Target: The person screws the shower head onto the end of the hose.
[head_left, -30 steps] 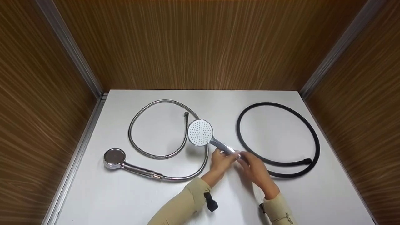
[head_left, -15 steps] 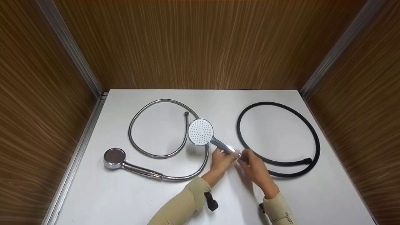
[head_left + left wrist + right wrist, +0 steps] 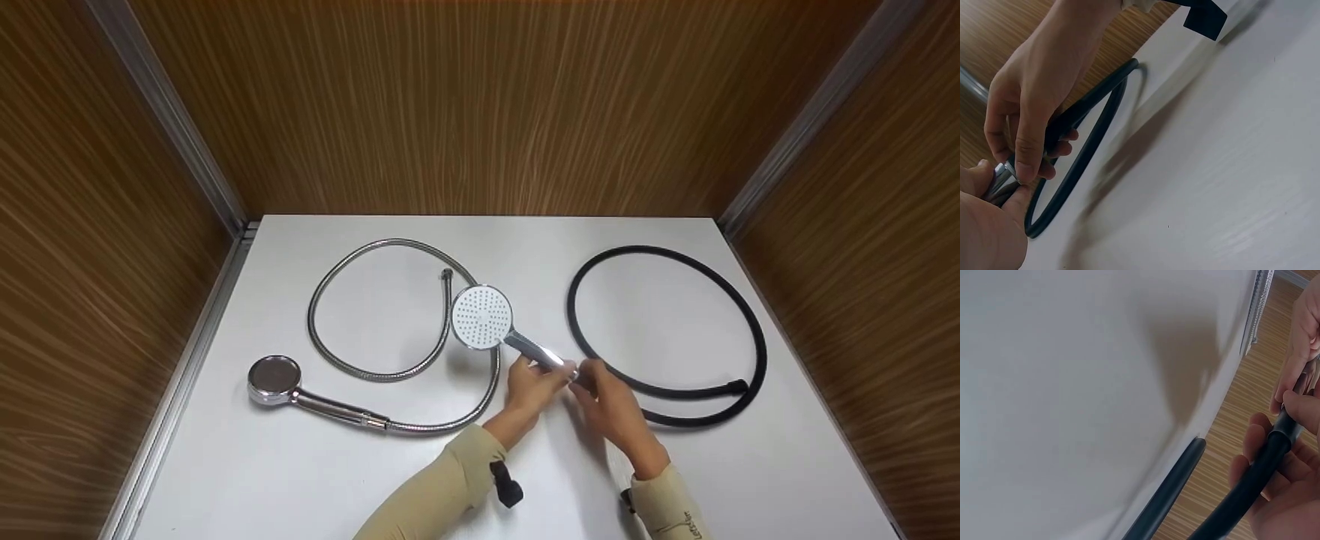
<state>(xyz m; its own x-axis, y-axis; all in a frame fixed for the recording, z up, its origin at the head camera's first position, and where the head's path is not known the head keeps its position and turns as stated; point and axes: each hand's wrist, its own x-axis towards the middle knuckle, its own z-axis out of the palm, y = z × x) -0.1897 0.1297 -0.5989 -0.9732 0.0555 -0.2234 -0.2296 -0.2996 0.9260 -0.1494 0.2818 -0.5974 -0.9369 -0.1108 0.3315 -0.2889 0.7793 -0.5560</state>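
My left hand [image 3: 531,390] grips the chrome handle [image 3: 534,349] of a shower head, whose round white spray face [image 3: 482,317] points up, held above the table. At the handle's lower end, my right hand [image 3: 613,405] pinches the end of a black shower hose [image 3: 1252,486] between thumb and fingers. In the right wrist view the hose's end collar [image 3: 1286,427] meets the chrome handle, its joint partly covered by the thumb. From there the hose runs back under the right palm and loops on the table, its other end nut [image 3: 739,386] lying inside the loop.
A second chrome shower head [image 3: 275,379] with a dark face lies at the left of the white table [image 3: 300,480]. Its metal hose [image 3: 310,322] curls behind and under the held shower head. Wood-grain panels [image 3: 480,112] enclose the back and both sides.
My right fingers have shifted slightly around the black hose's end, the index finger drawing back to the right. The left hand and shower head stay almost still.
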